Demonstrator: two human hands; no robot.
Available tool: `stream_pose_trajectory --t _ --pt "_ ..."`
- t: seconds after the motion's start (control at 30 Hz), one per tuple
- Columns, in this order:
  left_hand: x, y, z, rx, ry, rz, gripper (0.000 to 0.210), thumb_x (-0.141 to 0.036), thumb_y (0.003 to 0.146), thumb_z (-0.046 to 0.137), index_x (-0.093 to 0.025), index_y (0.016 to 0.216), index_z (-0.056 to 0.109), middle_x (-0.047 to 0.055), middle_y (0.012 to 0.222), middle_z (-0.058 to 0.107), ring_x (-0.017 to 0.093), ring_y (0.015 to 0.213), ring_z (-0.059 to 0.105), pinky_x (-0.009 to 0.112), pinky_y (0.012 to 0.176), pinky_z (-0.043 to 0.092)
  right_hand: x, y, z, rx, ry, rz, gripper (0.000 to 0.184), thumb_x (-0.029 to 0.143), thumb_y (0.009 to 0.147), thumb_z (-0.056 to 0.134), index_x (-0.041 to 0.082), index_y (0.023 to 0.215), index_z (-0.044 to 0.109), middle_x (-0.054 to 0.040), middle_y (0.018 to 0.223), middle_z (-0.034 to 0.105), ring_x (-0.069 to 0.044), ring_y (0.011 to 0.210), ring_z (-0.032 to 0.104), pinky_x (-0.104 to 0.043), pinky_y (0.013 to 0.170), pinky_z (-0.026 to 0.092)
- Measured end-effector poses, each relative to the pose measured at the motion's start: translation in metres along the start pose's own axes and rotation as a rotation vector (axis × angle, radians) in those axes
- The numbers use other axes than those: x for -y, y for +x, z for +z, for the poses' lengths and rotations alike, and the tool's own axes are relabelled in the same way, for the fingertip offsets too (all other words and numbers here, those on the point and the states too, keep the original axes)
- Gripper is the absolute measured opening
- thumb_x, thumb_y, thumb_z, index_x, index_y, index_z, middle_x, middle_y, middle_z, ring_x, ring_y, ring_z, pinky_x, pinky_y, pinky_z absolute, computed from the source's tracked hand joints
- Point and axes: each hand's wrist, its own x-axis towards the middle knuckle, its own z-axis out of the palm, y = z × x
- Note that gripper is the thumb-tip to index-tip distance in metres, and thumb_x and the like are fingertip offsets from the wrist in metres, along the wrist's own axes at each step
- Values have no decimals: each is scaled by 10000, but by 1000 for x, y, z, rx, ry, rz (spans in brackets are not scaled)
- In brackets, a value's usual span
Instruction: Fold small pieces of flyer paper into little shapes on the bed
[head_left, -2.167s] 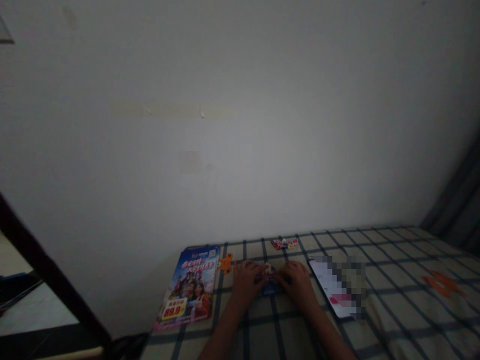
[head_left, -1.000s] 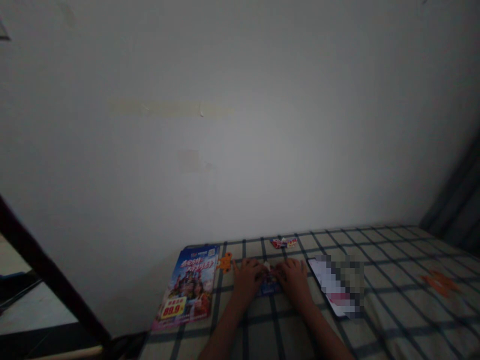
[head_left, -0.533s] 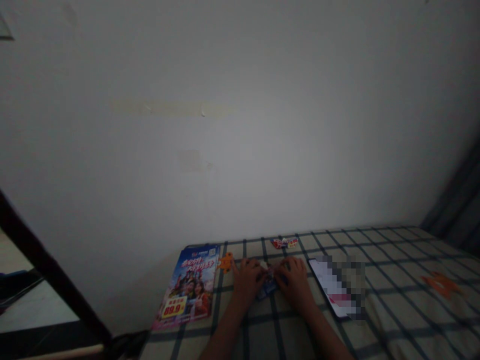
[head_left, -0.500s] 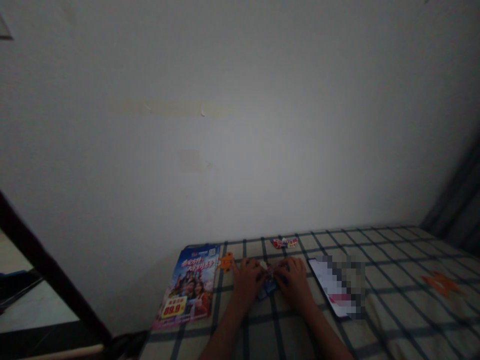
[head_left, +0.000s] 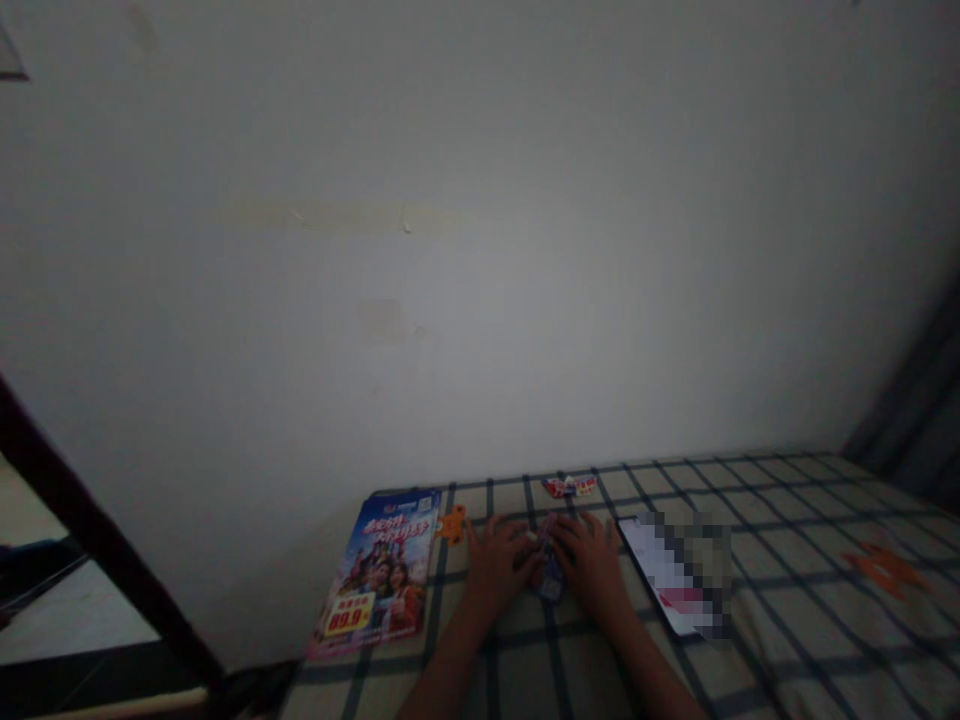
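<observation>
A small strip of folded printed paper [head_left: 551, 578], purple and blue, lies on the checked cloth between my hands. My left hand [head_left: 496, 555] rests on the cloth with its fingertips pressed to the left side of the paper. From the right, my right hand [head_left: 589, 552] pinches its upper part, and those fingers cover some of it. Behind the hands sits a second folded paper piece [head_left: 570, 487], red and white.
A stack of glossy leaflets [head_left: 382, 575] lies on the left of the checked cloth [head_left: 780, 520], which has an orange print [head_left: 451, 524] next to the stack. To the right is a phone [head_left: 660, 575], partly pixelated. The white wall [head_left: 540, 250] rises behind.
Between my hands the paper has turned or been refolded: it now shows a longer, purplish face, where a darker blue piece showed before. Both hands have shifted only slightly.
</observation>
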Motion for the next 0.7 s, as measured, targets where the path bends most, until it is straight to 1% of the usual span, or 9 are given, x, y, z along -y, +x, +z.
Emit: stream_pose_trajectory --t 0.07,0.17,0.23,0.3,0.4,0.5,0.6,0.7 --pt "1 -1 1 -11 -1 10 213 -509 927 595 -447 1080 731 -45 1267 684 315 1284 449 770 1121 -9 -2 1 2 28 17 -3 355 359 973 480 423 1297 609 26 1382 619 -334 1349 421 -709 1132 194" --pt "-1 -2 1 -36 2 31 206 -516 915 619 -461 1079 729 -53 1210 701 300 1236 478 758 1128 -16 -7 2 4 40 60 -11 360 359 971 477 411 1299 615 28 1404 603 -332 1367 407 -662 1125 258" --pt "-2 -3 1 -51 -3 42 237 -570 901 615 -444 1056 744 -36 1154 712 295 1198 493 741 1139 -17 -10 3 5 22 88 -17 343 351 953 509 386 1265 646 10 1393 611 -322 1358 421 -616 1121 291" --pt "-3 -3 0 -60 -6 46 284 -615 885 609 -421 1028 760 -15 1099 717 292 1163 502 725 1146 -31 -12 3 5 3 115 -27 292 338 927 553 354 1180 700 -11 1346 641 -312 1326 453 -571 1114 310" --pt "-4 -2 -1 -63 5 40 307 -637 863 625 -400 992 772 -6 1050 710 289 1133 506 725 1144 -42 -13 3 5 4 155 -30 217 320 900 595 337 1053 748 -11 1273 680 -312 1289 478 -546 1109 305" --pt "-4 -1 -2 -55 15 30 316 -649 856 626 -402 987 773 -8 1028 702 288 1121 511 742 1136 1 -13 4 4 14 182 -5 206 322 894 607 352 1034 755 5 1257 689 -310 1289 472 -541 1110 291" --pt "-5 -1 -3 -47 20 29 341 -666 863 601 -418 1038 758 -6 1031 694 283 1115 518 755 1127 13 -13 5 5 28 200 8 202 342 890 619 371 1036 755 18 1262 686 -303 1285 474 -527 1108 292" --pt "-4 -1 -3 -34 20 47 388 -693 879 548 -456 1137 716 -10 1051 683 276 1124 514 756 1128 -18 -14 6 5 37 198 14 200 339 873 639 374 1029 759 16 1250 691 -306 1284 475 -519 1104 293"
